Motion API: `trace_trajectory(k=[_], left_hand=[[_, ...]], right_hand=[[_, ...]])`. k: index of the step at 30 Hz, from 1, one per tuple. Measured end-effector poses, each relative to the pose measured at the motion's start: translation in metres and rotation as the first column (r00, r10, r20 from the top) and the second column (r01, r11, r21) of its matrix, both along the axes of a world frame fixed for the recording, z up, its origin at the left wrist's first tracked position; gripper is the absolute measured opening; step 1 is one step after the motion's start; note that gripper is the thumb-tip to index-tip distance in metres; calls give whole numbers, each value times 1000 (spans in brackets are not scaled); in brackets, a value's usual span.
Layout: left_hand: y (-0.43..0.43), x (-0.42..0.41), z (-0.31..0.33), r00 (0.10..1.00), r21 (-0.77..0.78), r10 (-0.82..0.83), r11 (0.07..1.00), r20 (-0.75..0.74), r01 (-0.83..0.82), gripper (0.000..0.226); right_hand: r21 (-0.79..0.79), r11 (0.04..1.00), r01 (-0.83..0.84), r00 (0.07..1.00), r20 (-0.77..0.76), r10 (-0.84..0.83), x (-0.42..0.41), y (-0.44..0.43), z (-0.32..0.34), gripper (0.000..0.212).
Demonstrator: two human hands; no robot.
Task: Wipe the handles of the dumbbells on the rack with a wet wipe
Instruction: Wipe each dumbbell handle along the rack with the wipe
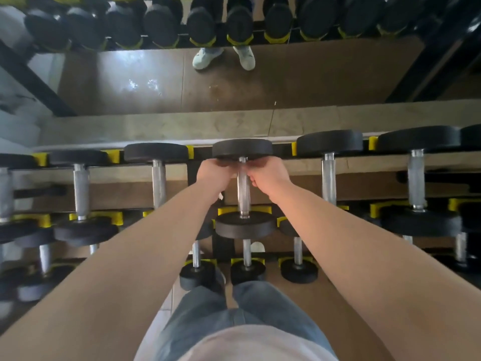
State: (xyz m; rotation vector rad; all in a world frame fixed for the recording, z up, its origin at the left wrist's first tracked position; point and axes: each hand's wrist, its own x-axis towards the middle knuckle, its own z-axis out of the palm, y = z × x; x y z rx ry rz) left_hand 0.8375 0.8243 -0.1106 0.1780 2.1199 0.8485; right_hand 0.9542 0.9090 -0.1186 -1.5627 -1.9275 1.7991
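The dumbbell (243, 149) in front of me has flat, round, matte black heads and a straight, dull silver handle (244, 194) with a rough-looking grip. It lies pointing away from me on the top row of the black rack (200, 152), its heads sitting in yellow cradles (114, 155).

Both my hands are at the far end of the handle, just under the far head. My left hand (213, 174) is on the left side with its fingers curled in, and a white scrap of the wet wipe (221, 196) pokes out below its heel. My right hand (269, 175) is against the right side with its knuckles bent. Its fingertips are in shadow, so I cannot tell if they close round the bar.

Neighbouring dumbbells (328, 175) lie parallel on either side, well apart. Smaller dumbbells (247, 269) sit on the lower tier by my jeans (234, 308). A mirror (234, 87) stands behind the rack.
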Motion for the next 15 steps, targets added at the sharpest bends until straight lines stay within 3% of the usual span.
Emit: trace_trajectory(k=[4, 7, 10, 12, 15], left_hand=[[-4, 11, 3, 993, -187, -102, 976, 65, 113, 52], [-25, 22, -3, 949, -314, -303, 896, 85, 314, 59], [-40, 30, -9, 897, -347, -437, 833, 68, 432, 42], [-42, 31, -9, 917, -314, -397, 866, 41, 389, 36], [-30, 26, -3, 984, -167, -178, 971, -26, 172, 38]], right_hand=[[-25, 983, -184, 973, 135, 185, 15, -2, 0, 21], [-34, 874, -485, 833, 287, 473, 35, -10, -2, 23], [-28, 784, -620, 729, 350, 588, 46, -17, -7, 24], [29, 797, -603, 761, 322, 563, 46, -16, -9, 26], [62, 928, -367, 920, 172, 352, 34, -6, -6, 22]])
